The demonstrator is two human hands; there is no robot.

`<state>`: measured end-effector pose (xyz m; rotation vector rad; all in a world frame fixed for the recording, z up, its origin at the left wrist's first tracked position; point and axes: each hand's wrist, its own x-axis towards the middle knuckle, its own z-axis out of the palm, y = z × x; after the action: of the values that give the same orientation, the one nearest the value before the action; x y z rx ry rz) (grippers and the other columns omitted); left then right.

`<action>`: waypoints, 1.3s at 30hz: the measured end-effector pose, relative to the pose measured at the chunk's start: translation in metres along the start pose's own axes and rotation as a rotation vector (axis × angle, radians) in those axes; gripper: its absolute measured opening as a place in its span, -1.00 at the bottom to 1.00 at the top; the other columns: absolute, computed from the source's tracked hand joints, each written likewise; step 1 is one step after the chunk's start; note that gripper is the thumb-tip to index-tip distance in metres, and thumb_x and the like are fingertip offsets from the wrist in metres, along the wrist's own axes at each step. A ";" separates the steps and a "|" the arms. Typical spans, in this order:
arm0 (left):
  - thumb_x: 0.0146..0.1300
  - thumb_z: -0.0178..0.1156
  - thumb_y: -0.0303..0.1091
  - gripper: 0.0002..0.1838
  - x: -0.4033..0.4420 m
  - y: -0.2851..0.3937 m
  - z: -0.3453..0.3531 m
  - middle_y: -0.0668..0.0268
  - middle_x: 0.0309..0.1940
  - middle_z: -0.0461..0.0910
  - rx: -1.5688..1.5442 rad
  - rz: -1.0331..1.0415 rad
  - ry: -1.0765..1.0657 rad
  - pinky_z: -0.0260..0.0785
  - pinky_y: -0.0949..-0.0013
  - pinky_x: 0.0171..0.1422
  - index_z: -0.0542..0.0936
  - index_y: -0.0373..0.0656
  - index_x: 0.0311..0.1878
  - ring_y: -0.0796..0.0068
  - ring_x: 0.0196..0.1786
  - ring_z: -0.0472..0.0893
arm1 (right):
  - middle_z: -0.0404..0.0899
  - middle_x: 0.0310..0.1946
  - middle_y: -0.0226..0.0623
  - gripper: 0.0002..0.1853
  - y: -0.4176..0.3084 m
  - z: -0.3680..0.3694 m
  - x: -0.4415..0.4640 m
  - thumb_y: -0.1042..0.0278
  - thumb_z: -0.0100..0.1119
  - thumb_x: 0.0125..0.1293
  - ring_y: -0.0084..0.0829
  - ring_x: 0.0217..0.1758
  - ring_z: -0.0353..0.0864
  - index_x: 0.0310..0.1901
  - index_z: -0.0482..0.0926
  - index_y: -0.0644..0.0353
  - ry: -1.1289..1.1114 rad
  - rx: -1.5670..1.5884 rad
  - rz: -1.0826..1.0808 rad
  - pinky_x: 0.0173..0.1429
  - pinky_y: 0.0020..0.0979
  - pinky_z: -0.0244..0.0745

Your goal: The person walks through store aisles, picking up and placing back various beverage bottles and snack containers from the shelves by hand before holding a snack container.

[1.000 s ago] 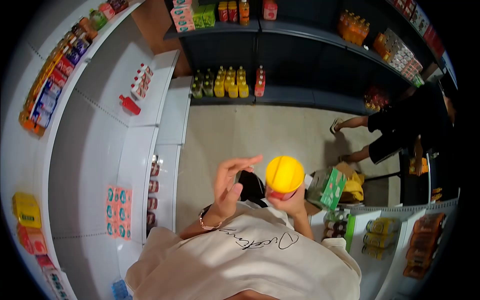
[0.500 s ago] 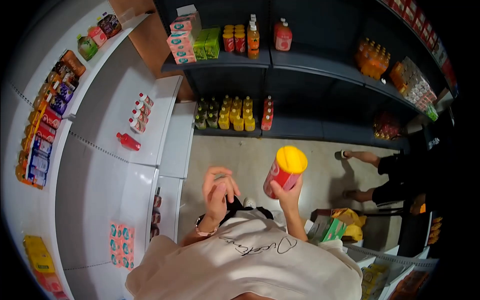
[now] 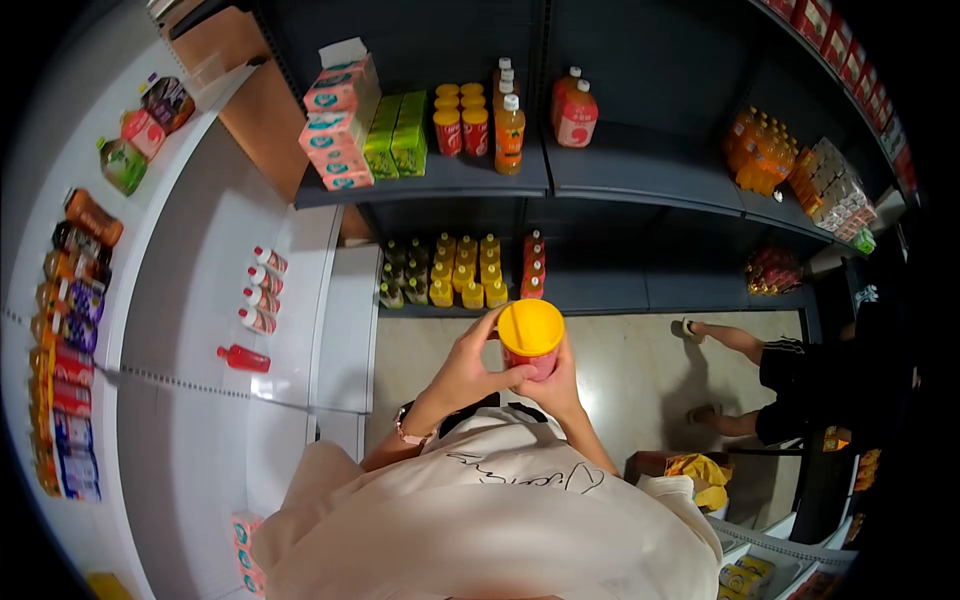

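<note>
Together, the left-hand grip (image 3: 474, 362) and right-hand grip (image 3: 553, 384) are clasped around a yellow-lidded red canister (image 3: 532, 332).

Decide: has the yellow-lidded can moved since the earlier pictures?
Yes, the can has moved left in view: from right of the red bottles on the lower dark shelf to just below them.

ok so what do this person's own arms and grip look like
Left grip and right grip are ungloved hands. The left wrist wears a pinkish band with a dark part, perhaps a watch. The sleeves are cream and loose.
</note>
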<state>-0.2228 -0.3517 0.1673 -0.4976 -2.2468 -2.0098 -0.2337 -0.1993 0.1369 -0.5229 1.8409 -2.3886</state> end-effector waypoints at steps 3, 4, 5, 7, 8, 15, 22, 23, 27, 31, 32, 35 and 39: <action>-0.09 0.46 -0.35 -0.19 0.058 -0.008 -0.046 0.21 0.04 0.50 0.036 -0.075 -0.018 0.33 0.35 0.20 0.29 -0.35 0.24 0.46 0.06 0.51 | 0.45 -0.07 -0.28 -0.28 0.016 0.008 0.071 0.40 0.38 -0.14 -0.49 -0.02 0.47 0.12 0.26 0.23 -0.022 -0.111 -0.018 0.07 -0.43 0.39; -0.11 0.46 -0.39 -0.22 0.077 -0.012 -0.059 0.24 -0.02 0.53 0.080 -0.050 0.011 0.40 0.39 0.13 0.31 -0.34 0.21 0.50 -0.03 0.55 | 0.46 -0.08 -0.29 -0.29 0.021 0.009 0.094 0.38 0.38 -0.12 -0.48 -0.04 0.47 0.12 0.27 0.22 -0.029 -0.212 -0.037 0.06 -0.43 0.40; -0.11 0.46 -0.39 -0.22 0.091 -0.020 -0.070 0.24 -0.02 0.53 0.075 -0.055 0.009 0.40 0.39 0.13 0.31 -0.34 0.21 0.50 -0.03 0.55 | 0.46 -0.08 -0.29 -0.29 0.028 0.011 0.112 0.38 0.38 -0.12 -0.48 -0.04 0.47 0.12 0.27 0.22 -0.027 -0.214 -0.030 0.06 -0.43 0.40; -0.10 0.45 -0.41 -0.25 0.118 -0.040 -0.092 0.25 -0.04 0.53 0.083 -0.094 0.032 0.41 0.41 0.11 0.33 -0.31 0.20 0.52 -0.03 0.55 | 0.46 -0.09 -0.30 -0.31 0.046 0.016 0.144 0.38 0.37 -0.11 -0.48 -0.04 0.47 0.11 0.28 0.23 -0.036 -0.126 0.046 0.07 -0.43 0.39; -0.10 0.44 -0.43 -0.27 0.130 -0.047 -0.103 0.26 -0.04 0.53 0.102 -0.102 0.027 0.42 0.43 0.08 0.34 -0.28 0.19 0.53 -0.02 0.54 | 0.48 -0.10 -0.28 -0.32 0.053 0.019 0.161 0.35 0.36 -0.09 -0.49 -0.05 0.47 0.11 0.29 0.24 -0.024 -0.158 0.018 0.07 -0.43 0.38; -0.11 0.45 -0.41 -0.27 0.226 -0.101 -0.163 0.25 -0.02 0.52 0.149 -0.046 0.102 0.44 0.40 0.08 0.33 -0.24 0.18 0.49 0.04 0.53 | 0.46 -0.02 -0.12 -0.30 0.116 0.022 0.275 0.29 0.36 -0.06 -0.28 0.05 0.47 0.16 0.29 0.21 0.067 -0.329 -0.078 0.15 -0.33 0.34; -0.13 0.48 -0.40 -0.28 0.307 -0.155 -0.189 0.13 -0.04 0.52 0.363 -0.002 0.325 0.41 0.33 0.09 0.31 -0.24 0.10 0.36 0.01 0.55 | 0.36 0.10 -0.04 -0.27 0.173 0.025 0.345 0.33 0.34 0.06 -0.23 0.09 0.42 0.25 0.20 0.26 0.213 -0.445 -0.070 0.12 -0.30 0.36; -0.13 0.48 -0.40 -0.28 0.318 -0.162 -0.191 0.13 -0.04 0.52 0.363 -0.007 0.325 0.41 0.33 0.09 0.31 -0.24 0.10 0.36 0.01 0.55 | 0.33 0.13 -0.05 -0.25 0.185 0.024 0.351 0.32 0.33 0.08 -0.28 0.09 0.42 0.27 0.17 0.26 0.201 -0.307 -0.015 0.12 -0.33 0.37; -0.16 0.49 -0.41 -0.27 0.376 -0.203 -0.207 0.17 -0.04 0.53 0.330 0.023 0.306 0.40 0.33 0.09 0.32 -0.22 0.10 0.39 0.00 0.55 | 0.27 0.18 -0.13 -0.28 0.183 0.013 0.399 0.50 0.15 0.21 -0.44 0.11 0.40 0.37 0.04 0.11 0.093 -0.188 0.205 0.17 -0.42 0.36; -0.16 0.49 -0.35 -0.27 0.399 -0.237 -0.218 0.16 -0.02 0.52 0.270 0.010 0.233 0.36 0.34 0.14 0.34 -0.19 0.11 0.37 0.06 0.52 | 0.19 0.26 -0.07 -0.25 0.177 0.008 0.420 0.44 0.10 0.24 -0.40 0.15 0.44 0.41 -0.05 0.06 0.086 -0.041 0.401 0.19 -0.39 0.34; -0.17 0.50 -0.29 -0.26 0.402 -0.251 -0.222 0.15 -0.03 0.54 0.269 0.042 0.212 0.36 0.33 0.13 0.36 -0.16 0.12 0.32 0.06 0.53 | 0.15 0.30 -0.05 -0.21 0.175 0.009 0.424 0.39 0.11 0.25 -0.38 0.19 0.42 0.42 -0.11 0.04 0.064 0.026 0.422 0.19 -0.36 0.34; -0.16 0.48 -0.46 -0.23 0.412 -0.245 -0.232 0.22 0.06 0.46 0.174 -0.071 0.104 0.27 0.38 0.25 0.32 -0.23 0.17 0.44 0.13 0.45 | 0.15 0.30 -0.07 -0.17 0.175 0.006 0.439 0.36 0.13 0.24 -0.37 0.17 0.44 0.42 -0.19 0.02 0.069 0.075 0.468 0.19 -0.31 0.34; -0.12 0.44 -0.51 -0.23 0.428 -0.254 -0.229 0.23 0.13 0.39 0.333 0.052 0.127 0.27 0.39 0.26 0.30 -0.26 0.22 0.45 0.19 0.40 | 0.13 0.31 -0.07 -0.12 0.171 -0.007 0.457 0.36 0.13 0.22 -0.36 0.21 0.38 0.42 -0.25 -0.01 0.025 0.067 0.540 0.20 -0.27 0.35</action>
<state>-0.7358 -0.5190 0.0740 -0.3785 -2.3922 -1.5491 -0.6895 -0.3624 0.0719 0.0184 1.6356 -2.0807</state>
